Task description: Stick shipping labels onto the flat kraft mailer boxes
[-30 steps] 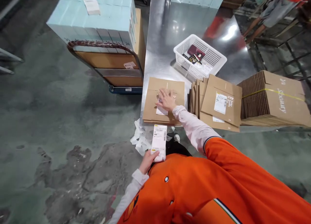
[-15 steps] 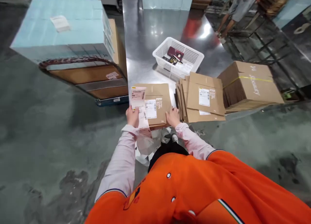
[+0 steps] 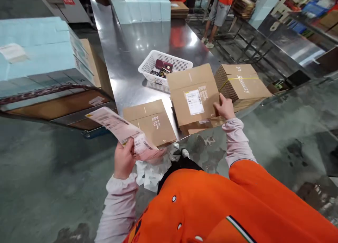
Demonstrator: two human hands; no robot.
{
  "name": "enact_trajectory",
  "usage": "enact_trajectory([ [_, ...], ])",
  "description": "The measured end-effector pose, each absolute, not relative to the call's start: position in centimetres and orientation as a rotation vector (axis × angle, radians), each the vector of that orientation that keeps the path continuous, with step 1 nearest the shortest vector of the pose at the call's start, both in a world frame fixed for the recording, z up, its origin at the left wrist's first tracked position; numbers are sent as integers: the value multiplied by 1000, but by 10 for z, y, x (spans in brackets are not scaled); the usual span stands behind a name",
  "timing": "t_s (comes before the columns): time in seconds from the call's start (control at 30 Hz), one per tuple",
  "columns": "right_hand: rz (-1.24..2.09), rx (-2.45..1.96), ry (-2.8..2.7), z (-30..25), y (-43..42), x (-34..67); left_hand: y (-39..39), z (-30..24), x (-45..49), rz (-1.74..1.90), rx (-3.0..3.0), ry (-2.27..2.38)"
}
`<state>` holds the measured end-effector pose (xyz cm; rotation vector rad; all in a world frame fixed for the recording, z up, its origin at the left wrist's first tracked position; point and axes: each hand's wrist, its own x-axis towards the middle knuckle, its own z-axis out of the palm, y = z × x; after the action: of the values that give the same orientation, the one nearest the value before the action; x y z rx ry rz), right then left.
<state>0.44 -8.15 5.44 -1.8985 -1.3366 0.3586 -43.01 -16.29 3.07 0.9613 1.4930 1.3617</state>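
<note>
My left hand [image 3: 123, 162] is closed round a long strip of printed labels [image 3: 118, 129], held above the floor just off the table's near edge. My right hand [image 3: 225, 107] grips the right edge of a flat cardboard box with a white label [image 3: 193, 94], which lies on top of a pile of flattened boxes. To its left a second pile of flat boxes [image 3: 150, 122] lies on the steel table [image 3: 126, 49], its top box showing no label.
A white basket [image 3: 179, 64] with small items stands behind the piles. A strapped bundle of flat boxes [image 3: 241, 84] lies at the right. A cart with pale blue cartons [image 3: 39, 60] stands on the left. Paper scraps [image 3: 150, 172] lie on the floor. People stand at the far end.
The labelled flat box has gone from the left pile onto the right pile with my right hand. My left hand drew the label strip back off the table.
</note>
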Motion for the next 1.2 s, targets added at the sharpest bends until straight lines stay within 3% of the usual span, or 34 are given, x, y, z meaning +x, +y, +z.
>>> enact_trajectory([
  [0.1,513,-1863,-1536,57,-97,-59,-183,27,-403,1340,797,1442],
  [0.23,1405,-1169,-1538,24,-141,-202,-201,19,-382,1180,842,1370],
  [0.4,1715,-1047,-1462,1,-171,-257,-204,15,-399,1342,752,1407],
  [0.63,1376,-1111,-1923,26,-130,-254,-217,-5,-394,1358,706,1449],
  [0.9,1382,-1217,-1809,-28,-102,-259,-207,-53,-373,1498,550,1643],
  [1.07,928,-1511,-1815,-47,-35,-282,-219,-93,-382,1228,356,1292],
  [1.2,594,-1775,-1971,-63,-10,-296,-283,-119,-382,1027,170,1344],
])
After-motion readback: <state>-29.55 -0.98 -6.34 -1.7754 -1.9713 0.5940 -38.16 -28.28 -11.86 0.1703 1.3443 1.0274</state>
